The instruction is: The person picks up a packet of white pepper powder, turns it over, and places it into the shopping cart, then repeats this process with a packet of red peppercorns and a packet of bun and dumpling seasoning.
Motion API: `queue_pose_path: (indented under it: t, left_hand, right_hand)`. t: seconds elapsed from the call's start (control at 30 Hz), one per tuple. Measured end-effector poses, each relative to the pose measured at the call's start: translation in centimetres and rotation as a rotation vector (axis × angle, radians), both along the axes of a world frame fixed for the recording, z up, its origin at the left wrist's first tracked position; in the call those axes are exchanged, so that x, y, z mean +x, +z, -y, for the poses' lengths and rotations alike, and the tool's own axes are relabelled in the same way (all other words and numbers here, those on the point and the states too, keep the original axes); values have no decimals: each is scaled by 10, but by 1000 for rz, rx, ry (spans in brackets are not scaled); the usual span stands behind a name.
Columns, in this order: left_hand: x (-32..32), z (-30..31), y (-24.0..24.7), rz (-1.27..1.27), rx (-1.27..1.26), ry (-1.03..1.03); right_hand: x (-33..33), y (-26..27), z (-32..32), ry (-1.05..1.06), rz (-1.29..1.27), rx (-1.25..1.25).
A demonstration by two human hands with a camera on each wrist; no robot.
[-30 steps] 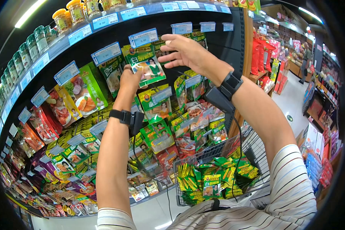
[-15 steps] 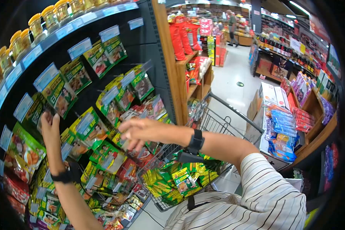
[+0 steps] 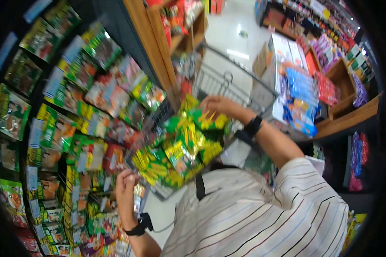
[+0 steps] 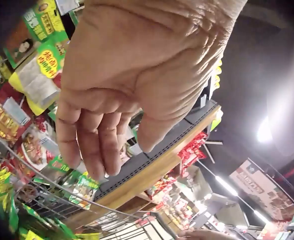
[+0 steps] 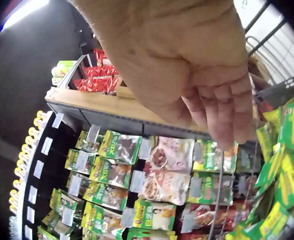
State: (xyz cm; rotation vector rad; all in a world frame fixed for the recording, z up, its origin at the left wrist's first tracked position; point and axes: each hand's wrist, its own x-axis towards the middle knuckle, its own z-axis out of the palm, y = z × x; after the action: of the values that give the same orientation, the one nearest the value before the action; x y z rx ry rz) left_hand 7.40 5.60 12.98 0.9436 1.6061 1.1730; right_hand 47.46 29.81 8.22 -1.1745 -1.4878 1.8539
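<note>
Beside the hanging packets, near the cart's lower left corner, the left hand (image 3: pixel 125 192) has bent fingers with nothing held; the left wrist view shows that palm (image 4: pixel 132 70) empty, its fingers loosely bent. The right hand (image 3: pixel 221 107) is over the far side of the green and yellow packets (image 3: pixel 182 147) piled in the cart; contact cannot be told. In the right wrist view, the right hand (image 5: pixel 187 65) has relaxed fingers around nothing, with the cart's packets (image 5: pixel 282 180) at the right. One white-fronted packet (image 3: pixel 180 158) lies on the pile.
A wire shopping cart (image 3: pixel 253 81) stands in front of the body. Packets hang in rows on the left rack (image 3: pixel 55 128), which ends at a wooden post (image 3: pixel 148 43). White boxes and blue packs (image 3: pixel 302 90) stand on the right, beside a wooden shelf (image 3: pixel 351 113).
The view has swung right and down. The left hand has come away from the hanging packets and lowered beside the cart. The right hand has moved from before the rack to above the pile.
</note>
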Motion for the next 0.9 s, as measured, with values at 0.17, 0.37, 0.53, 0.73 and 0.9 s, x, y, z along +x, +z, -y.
queue_pose_path:
  t: [0.17, 0.37, 0.53, 0.73, 0.9]
  left_hand:
    - [30, 4, -25, -86, -207, -61]
    - [63, -9, -32, -81, -281, -125]
    - [73, -12, -34, -78, -332, -146]
    - [76, -8, -33, -78, -381, -78]
    - [75, -4, -32, -81, -420, -35]
  right_hand:
    - [57, -48, -6, -133, 210, -24]
    - [72, -88, -4, -39, 465, 158]
    - [62, -131, -9, 176, 506, 329]
    - [21, -154, 4, 644, 679, 437]
    - [7, -221, 11, 905, 811, 340]
